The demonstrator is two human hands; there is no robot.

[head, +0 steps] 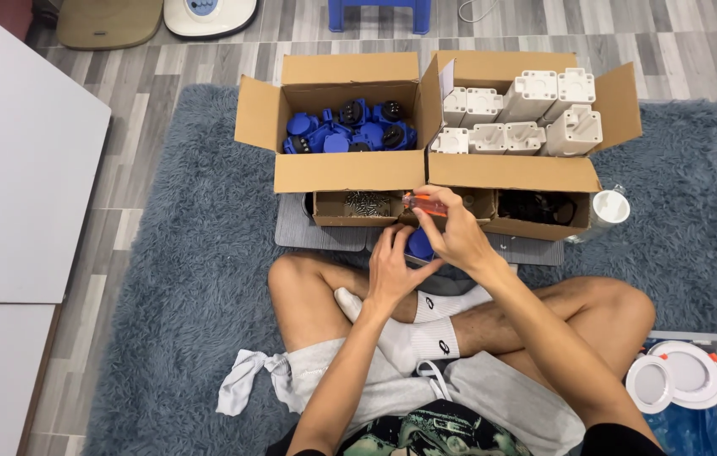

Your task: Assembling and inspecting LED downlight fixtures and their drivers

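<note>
Blue plastic part [418, 245] sits just abv the crossed shins, low centre of view, pinned betw. both hands. Left hand [394, 270] curls round its 9 o'clock side, fingers closed on it, thumb reaching toward the right hand. Right hand [453, 230] is at the part's 1 o'clock, fingers pinched shut on an orange-handled screwdriver [423, 203]; handle lies roughly level, pointing to 9 o'clock. Tip can't be seen, hidden behind the fingers.

Straight at 12 o'clock from the hands: small open cardboard box w/ screws [366, 203], touching the front of the bigger cartons. At its 3 o'clock, another low box w/ black items [537, 208], contents too dark to tell. Behind, at 11 o'clock, a carton of blue parts [350, 131]; at 1 o'clock, a carton of white plastic housings [527, 114]. The two cartons stand side by side, touching.

White-lidded clear jar [606, 211] lies at 3 o'clock of the low boxes, just beside them. All on a grey shaggy rug [190, 253]. White table [21, 169] at far 9 o'clock. Round white light fittings [675, 376] at 4 o'clock, by the right knee, well apart from the hands. White cloth [244, 380] at 7 o'clock, by the left thigh.
</note>
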